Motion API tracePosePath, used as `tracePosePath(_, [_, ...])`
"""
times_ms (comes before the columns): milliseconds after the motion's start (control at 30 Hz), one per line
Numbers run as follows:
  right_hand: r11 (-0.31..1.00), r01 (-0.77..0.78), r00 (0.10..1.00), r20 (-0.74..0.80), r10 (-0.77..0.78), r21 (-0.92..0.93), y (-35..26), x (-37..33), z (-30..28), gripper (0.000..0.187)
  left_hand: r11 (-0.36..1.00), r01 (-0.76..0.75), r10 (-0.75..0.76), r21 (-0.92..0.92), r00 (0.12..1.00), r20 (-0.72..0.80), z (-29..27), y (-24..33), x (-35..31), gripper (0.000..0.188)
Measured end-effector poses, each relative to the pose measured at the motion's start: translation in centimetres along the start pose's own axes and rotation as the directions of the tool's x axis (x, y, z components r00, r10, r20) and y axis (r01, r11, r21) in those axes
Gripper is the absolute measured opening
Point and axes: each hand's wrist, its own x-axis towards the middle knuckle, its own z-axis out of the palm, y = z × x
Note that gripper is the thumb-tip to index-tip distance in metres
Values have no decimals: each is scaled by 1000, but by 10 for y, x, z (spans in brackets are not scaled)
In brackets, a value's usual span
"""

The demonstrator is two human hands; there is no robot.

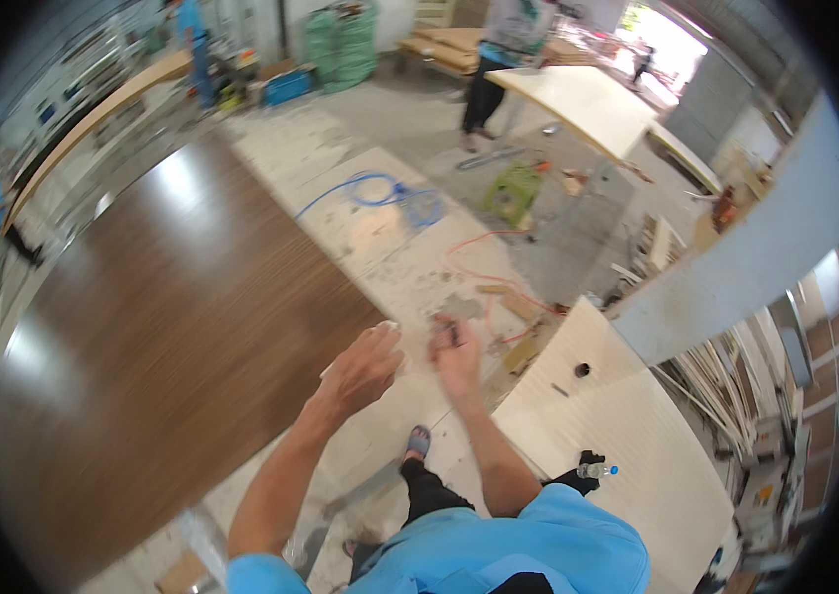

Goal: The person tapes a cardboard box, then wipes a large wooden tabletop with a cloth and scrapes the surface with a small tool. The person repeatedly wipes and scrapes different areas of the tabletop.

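My left hand (362, 368) is at the near right corner of a large dark brown wood-grain board (182, 327). Its fingers are curled, and bits of something white show at its edges, too little to name. To its right, over the floor, my right hand (456, 358) is closed around a small dark object (454, 335) whose kind I cannot make out. The two hands are apart, with a narrow gap between them.
On my right stands a pale panel (627, 426) with a small dark round item (582, 370) and a clear bottle (597, 470). Ahead lie a blue hose (370, 188), an orange cord (459, 259) and a green machine (513, 193). A person (503, 59) stands beside a white table (578, 99).
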Motion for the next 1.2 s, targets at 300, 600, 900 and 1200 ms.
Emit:
tracePosePath(300, [932, 5, 991, 125, 43, -362, 45, -168, 11, 27, 609, 783, -728, 128, 615, -303, -222, 18, -360, 37])
tracePosePath(600, [642, 684, 723, 203, -660, -346, 39, -243, 194, 37, 139, 790, -813, 597, 436, -386, -299, 9, -463, 27])
tracePosePath(900, [543, 700, 673, 175, -718, -464, 53, -167, 187, 37, 410, 773, -737, 484, 593, -324, -280, -23, -415, 29])
tracePosePath(1200, [660, 420, 748, -173, -640, -623, 72, -21, 100, 28, 354, 822, -804, 445, 511, -304, -282, -20, -419, 35])
